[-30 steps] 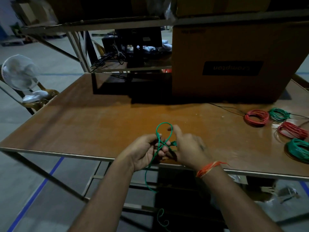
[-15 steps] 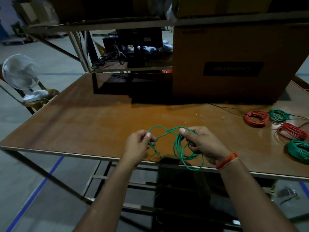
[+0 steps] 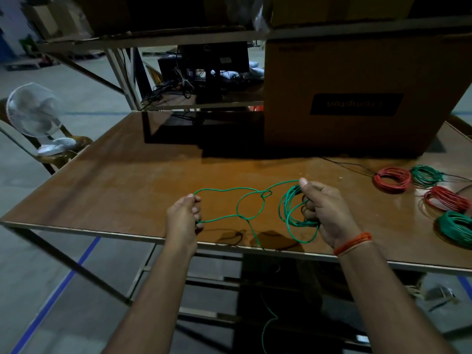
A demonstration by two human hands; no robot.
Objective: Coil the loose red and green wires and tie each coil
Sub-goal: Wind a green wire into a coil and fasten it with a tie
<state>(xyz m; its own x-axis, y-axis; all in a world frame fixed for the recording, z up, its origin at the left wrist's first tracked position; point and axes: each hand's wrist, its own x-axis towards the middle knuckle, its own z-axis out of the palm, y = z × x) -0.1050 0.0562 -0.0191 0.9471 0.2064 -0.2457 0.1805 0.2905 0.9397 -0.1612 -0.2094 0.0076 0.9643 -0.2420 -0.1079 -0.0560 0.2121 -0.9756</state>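
My right hand (image 3: 323, 210) grips a small coil of green wire (image 3: 293, 213) above the table's front edge. The same wire runs left through a loose loop (image 3: 251, 205) to my left hand (image 3: 184, 218), which pinches it with curled fingers. A tail of the wire drops over the table edge and hangs toward the floor (image 3: 267, 325). At the table's right side lie finished coils: a red one (image 3: 392, 180), a green one (image 3: 427, 176), another red one (image 3: 445, 199) and a bigger green one (image 3: 457, 228).
The brown table (image 3: 127, 190) carries a large cardboard box (image 3: 357, 98) at the back right. A thin black cable (image 3: 347, 166) runs by the coils. A white fan (image 3: 33, 111) stands on a chair at the left. Shelving with electronics is behind.
My hands have moved apart. The left went left and the right went right with the coil, so the wire between them now stretches out with one loose loop in it.
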